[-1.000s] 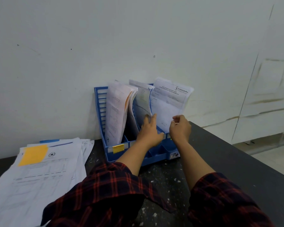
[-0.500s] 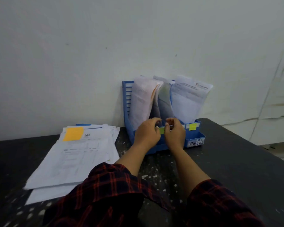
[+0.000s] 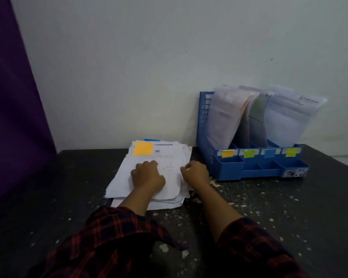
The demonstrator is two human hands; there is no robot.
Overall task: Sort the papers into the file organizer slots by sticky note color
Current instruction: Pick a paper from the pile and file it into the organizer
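A stack of white papers [image 3: 123, 180] lies on the dark table, left of the blue file organizer [image 3: 230, 171]. The top sheet [image 3: 170, 157] carries an orange sticky note [image 3: 143, 148] at its far left corner. My left hand [image 3: 147, 175] rests on the middle of that sheet with loosely bent fingers. My right hand [image 3: 196, 173] pinches the sheet's right edge. The organizer's slots bear an orange tag [image 3: 227, 153], a green tag [image 3: 249, 153], a blue tag [image 3: 269, 153] and a yellow-green tag [image 3: 290, 152]. Papers [image 3: 223, 117] stand in the slots.
The dark table [image 3: 289, 209] is flecked with white paint chips. A white wall [image 3: 149, 67] stands right behind the stack and the organizer. A purple curtain [image 3: 12, 101] hangs at the left edge of the table.
Both hands have left the organizer's front and moved left onto the paper stack. The view has swung left, so the organizer now sits at the right.
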